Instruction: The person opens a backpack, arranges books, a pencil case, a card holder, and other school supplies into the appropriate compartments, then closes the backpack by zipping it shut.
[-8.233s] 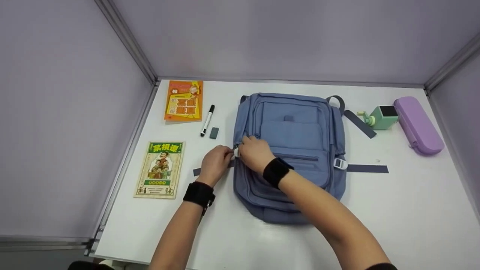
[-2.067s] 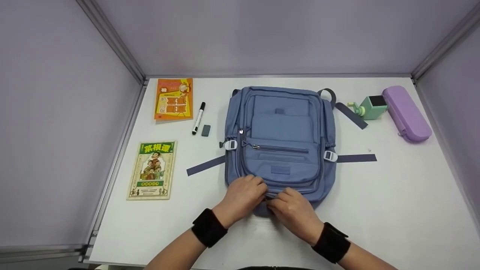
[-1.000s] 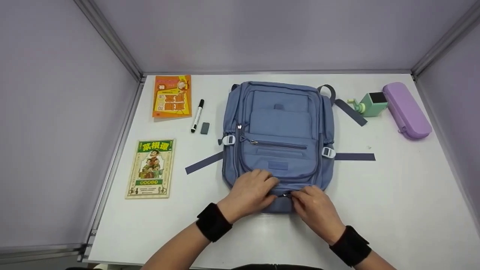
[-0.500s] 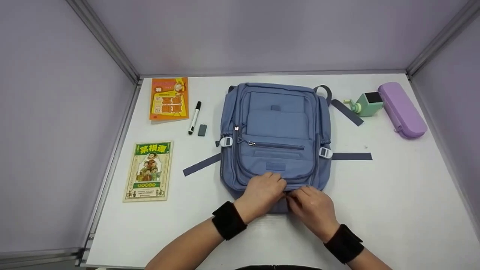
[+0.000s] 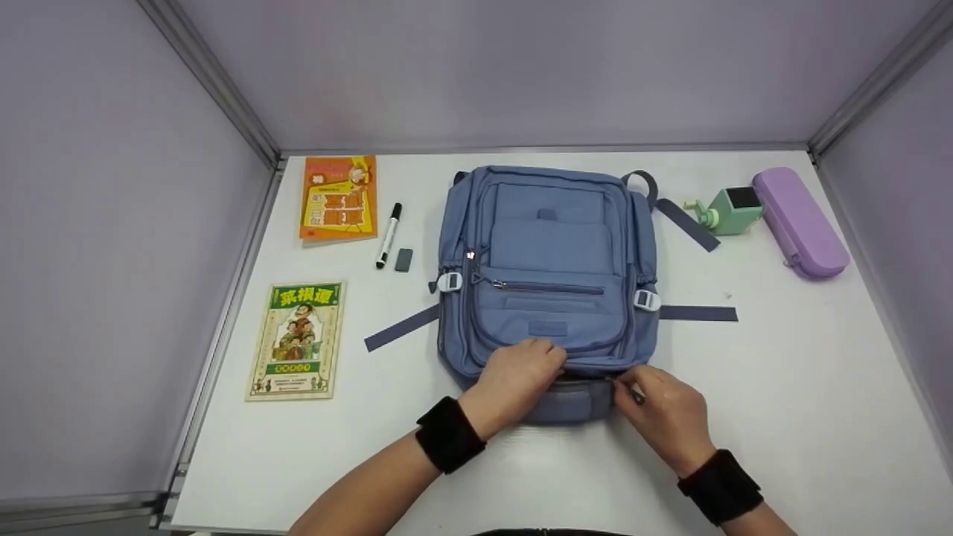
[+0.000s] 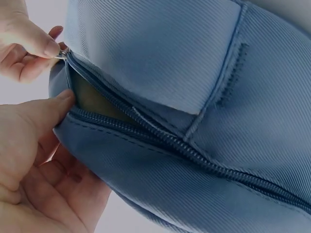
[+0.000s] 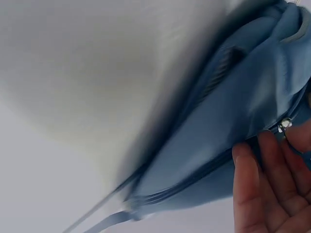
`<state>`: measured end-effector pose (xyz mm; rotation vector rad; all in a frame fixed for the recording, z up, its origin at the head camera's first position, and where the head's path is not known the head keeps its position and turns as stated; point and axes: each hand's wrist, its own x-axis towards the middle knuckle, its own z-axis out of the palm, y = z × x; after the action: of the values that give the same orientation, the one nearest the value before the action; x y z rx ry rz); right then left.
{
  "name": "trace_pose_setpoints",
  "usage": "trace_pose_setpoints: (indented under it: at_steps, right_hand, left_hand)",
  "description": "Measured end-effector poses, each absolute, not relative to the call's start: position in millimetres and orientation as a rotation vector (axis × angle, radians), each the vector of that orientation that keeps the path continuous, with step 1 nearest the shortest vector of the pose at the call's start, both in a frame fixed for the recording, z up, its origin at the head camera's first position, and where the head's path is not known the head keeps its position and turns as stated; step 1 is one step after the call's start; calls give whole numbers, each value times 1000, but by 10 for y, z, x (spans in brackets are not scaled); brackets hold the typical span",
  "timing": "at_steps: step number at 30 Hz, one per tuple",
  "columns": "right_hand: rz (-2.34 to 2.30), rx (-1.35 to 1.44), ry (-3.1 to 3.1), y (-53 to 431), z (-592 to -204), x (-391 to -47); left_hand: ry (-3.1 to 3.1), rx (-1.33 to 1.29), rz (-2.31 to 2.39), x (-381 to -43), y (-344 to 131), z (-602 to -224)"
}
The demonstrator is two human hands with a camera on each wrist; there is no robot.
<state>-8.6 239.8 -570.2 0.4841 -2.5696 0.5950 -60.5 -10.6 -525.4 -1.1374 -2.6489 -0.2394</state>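
Note:
A blue backpack (image 5: 551, 249) lies flat, front side up, with its bottom end toward me. My left hand (image 5: 517, 383) grips the fabric at the bottom end, its thumb along the parted zipper edge in the left wrist view. My right hand (image 5: 670, 417) is at the bottom right corner, pinching a metal zipper pull (image 6: 61, 55). Between the hands the zipper (image 6: 209, 162) gapes, and a dim, yellowish-brown inside (image 6: 97, 102) shows through. In the right wrist view the zipper pull (image 7: 285, 124) sits by the thumb and fingers.
Left of the bag lie an orange booklet (image 5: 339, 197), a marker (image 5: 389, 236), a dark eraser (image 5: 403, 260) and a green-and-cream book (image 5: 296, 342). To the right are a green pencil sharpener (image 5: 733, 211) and a purple case (image 5: 800, 223). Straps (image 5: 698, 313) spread sideways on the white table (image 5: 804, 417).
Both hands left the bag's left side for its bottom end. Since then my right hand has drawn the zipper pull rightward, away from my left hand, and the gap between them has widened.

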Motion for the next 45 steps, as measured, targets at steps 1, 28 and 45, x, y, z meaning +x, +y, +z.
trace_pose_setpoints:
  at_steps: [1, 28, 45]
  right_hand:
    - [579, 460, -2572, 2451, -5709, -92]
    - [643, 78, -2670, 3014, -5844, -504]
    - [642, -23, -2911, 3148, -5790, -1017]
  left_hand:
    - [-2653, -1139, -248, -606, -112, -5243]
    - [-2641, -1201, -276, -605, -198, -5139]
    - [-2603, -1269, -264, -587, -252, -5152]
